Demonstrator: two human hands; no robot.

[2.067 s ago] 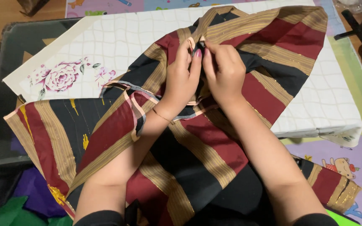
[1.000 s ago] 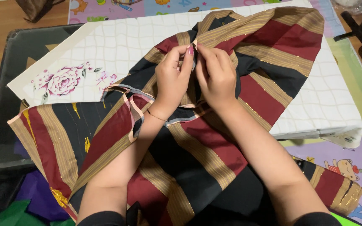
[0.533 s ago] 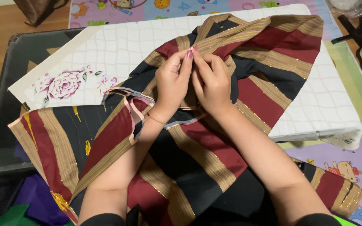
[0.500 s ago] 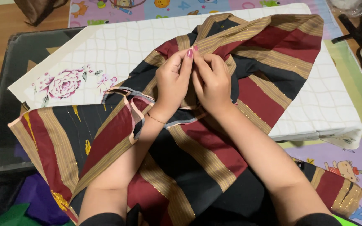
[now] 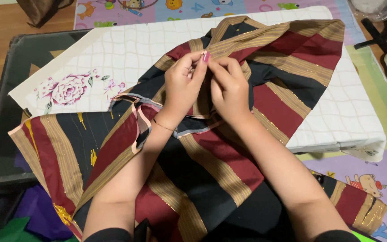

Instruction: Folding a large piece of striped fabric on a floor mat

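**Both hands pinch a fold of striped cloth over the padded board**

The left hand (image 5: pixel 182 87) and the right hand (image 5: pixel 229 89) meet at one spot on the striped cloth (image 5: pixel 229 166), a dark, maroon and gold fabric that lies across the white padded board (image 5: pixel 354 116) and drapes down toward the person's lap. The fingers of both hands are closed in a pinch on a small gathered fold of the cloth, thumbs and fingertips pressed close together.

To work the fold well, the person would likely do best to keep the pinch tight and the edges aligned, letting the board carry the cloth's weight so nothing drags the fold loose.

Around them, a flower-printed sheet (image 5: pixel 68 89) covers the board's left part, over a dark glass table (image 5: pixel 19 67). A colourful play mat (image 5: pixel 381 179) shows on the floor to the right. Loose folds of the cloth near the left wrist could bunch up and get in the way.
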